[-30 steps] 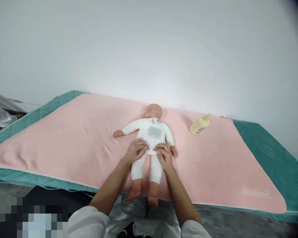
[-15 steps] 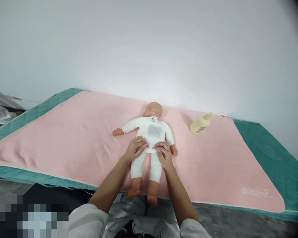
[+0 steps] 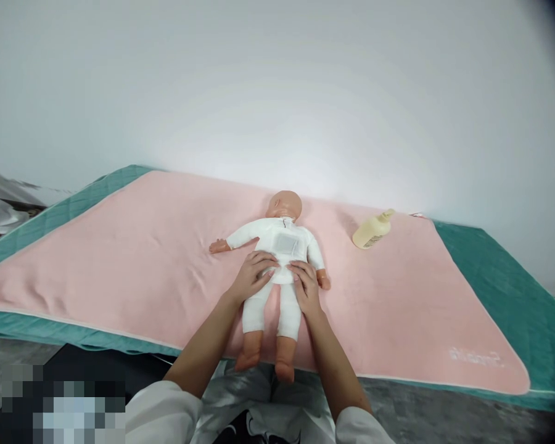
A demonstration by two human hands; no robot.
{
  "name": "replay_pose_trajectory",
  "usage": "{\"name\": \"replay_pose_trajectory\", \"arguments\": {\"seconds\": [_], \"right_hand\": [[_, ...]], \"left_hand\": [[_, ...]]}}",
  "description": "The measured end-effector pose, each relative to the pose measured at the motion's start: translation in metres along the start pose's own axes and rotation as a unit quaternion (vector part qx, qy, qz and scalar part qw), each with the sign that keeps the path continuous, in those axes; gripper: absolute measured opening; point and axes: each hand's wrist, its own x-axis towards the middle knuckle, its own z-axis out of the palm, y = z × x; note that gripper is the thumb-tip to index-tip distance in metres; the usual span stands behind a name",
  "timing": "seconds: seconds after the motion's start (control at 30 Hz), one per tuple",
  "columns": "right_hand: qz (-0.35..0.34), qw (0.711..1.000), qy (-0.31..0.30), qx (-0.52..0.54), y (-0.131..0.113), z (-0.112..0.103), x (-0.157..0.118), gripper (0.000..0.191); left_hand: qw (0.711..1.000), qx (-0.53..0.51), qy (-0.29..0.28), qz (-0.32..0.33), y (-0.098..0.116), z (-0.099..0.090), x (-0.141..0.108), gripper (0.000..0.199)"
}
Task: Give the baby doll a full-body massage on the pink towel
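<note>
A baby doll (image 3: 282, 299) with a white cloth body lies face down, its head toward the wall and its feet toward me. My left hand (image 3: 253, 275) rests on the left side of its lower back, fingers laid out over the cloth. On the right side of the lower back lies my right hand (image 3: 306, 283), its fingers also stretched across the cloth. Fingertips of both hands come close to each other near the doll's midline. Between the doll's shoulders shows a pale rectangular patch (image 3: 287, 243).
Under the doll is a pink mat (image 3: 134, 259) on a green quilted pad (image 3: 504, 265). A cream pump bottle (image 3: 371, 230) lies on its side to the right of the doll. The white wall (image 3: 277, 92) rises behind the pad's far edge.
My fingers have shifted slightly up the doll's lower back and lie flatter and more spread. The doll and the bottle stay in place.
</note>
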Motion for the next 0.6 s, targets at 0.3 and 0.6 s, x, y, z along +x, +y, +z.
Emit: {"name": "replay_pose_trajectory", "arguments": {"seconds": [0.3, 0.6], "right_hand": [[0.018, 1.000, -0.002, -0.004, 0.0016, 0.0014, 0.0013, 0.031], [0.022, 1.000, -0.002, 0.001, 0.0031, 0.0019, 0.0008, 0.032]], "left_hand": [[1.000, -0.002, -0.010, -0.007, -0.0017, 0.0006, 0.0012, 0.024], [1.000, -0.007, -0.004, -0.002, -0.0027, 0.0015, 0.0017, 0.022]]}}
